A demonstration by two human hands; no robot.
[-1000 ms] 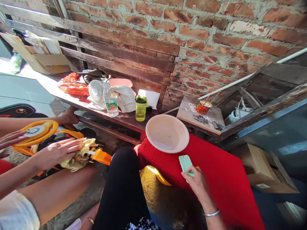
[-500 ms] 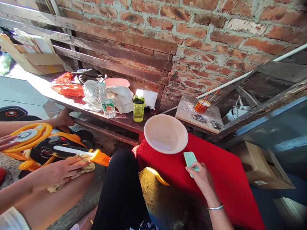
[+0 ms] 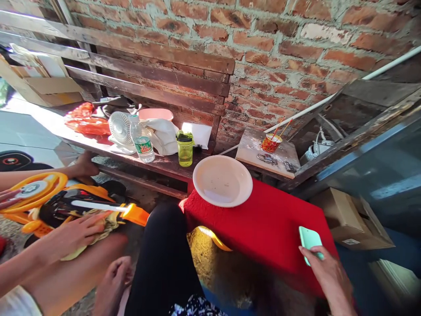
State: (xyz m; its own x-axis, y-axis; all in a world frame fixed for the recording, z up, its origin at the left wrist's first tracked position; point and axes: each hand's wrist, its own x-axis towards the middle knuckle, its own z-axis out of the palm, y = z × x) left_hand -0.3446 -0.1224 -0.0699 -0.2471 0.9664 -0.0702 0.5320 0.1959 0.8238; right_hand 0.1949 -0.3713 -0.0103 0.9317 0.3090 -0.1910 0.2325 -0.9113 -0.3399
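In the head view, the right hand has a green phone pinched at its near end, with the thumb pressed on one side and the other fingers mostly hidden. The phone is over the far right part of the red cloth, and I can't tell if it touches the cloth. It looks light and stiff, so it should be easy to lift and won't bend. It may be smooth and a bit slippery, and it could crack if it fell on something hard. The long sides look like the best place to hold it, with a thumb on one side and fingers on the other. The phone is flat and thin, pale mint green, with round corners and a tiny dark spot near the far end. It tilts a little to one side. A pale basin is well away from it, and a brown box is nearer. The left hand is low down beside the black trouser leg, fingers curled in; I can't tell how tightly, or if anything is inside.
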